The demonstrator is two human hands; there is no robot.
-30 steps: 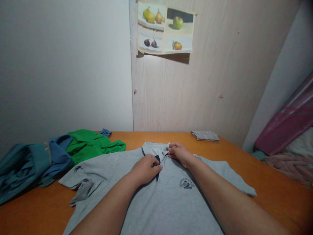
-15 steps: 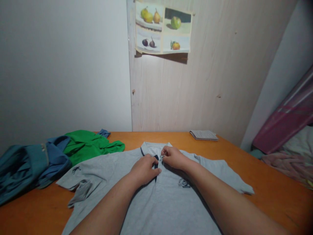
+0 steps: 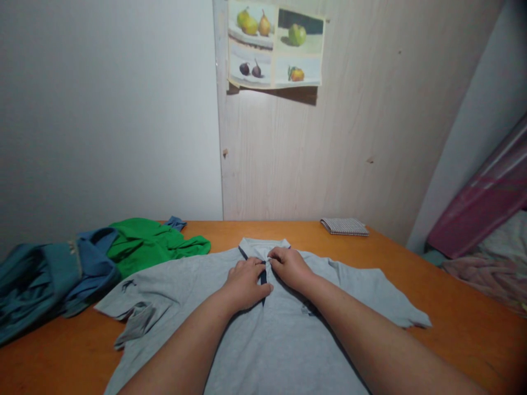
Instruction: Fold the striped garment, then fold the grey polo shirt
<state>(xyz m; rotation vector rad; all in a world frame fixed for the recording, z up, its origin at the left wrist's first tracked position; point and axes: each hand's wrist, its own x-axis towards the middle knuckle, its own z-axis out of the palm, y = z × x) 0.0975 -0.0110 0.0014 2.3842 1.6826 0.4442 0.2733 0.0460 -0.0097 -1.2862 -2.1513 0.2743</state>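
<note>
A light grey short-sleeved polo shirt [image 3: 272, 345] lies spread out front up, its collar at the far end. My left hand [image 3: 247, 282] is at the dark-lined placket below the collar, fingers curled on its edge and thumb set apart lower down. Close beside it, my right hand [image 3: 291, 269] pinches the other placket edge just under the collar. A button between the fingertips is too small to make out. My right forearm partly covers the dark chest print [image 3: 308, 310].
The shirt rests on an orange-brown table [image 3: 457, 318]. Left of it lie a green garment [image 3: 152, 241] and crumpled blue-teal clothes [image 3: 53, 274]. A checked folded item [image 3: 345, 226] sits near the back edge. Pink bedding [image 3: 486, 277] is at the right.
My right hand has shifted slightly left, closer to my left fingers, at the placket. The placket edges are nearer together. My left hand has barely moved.
</note>
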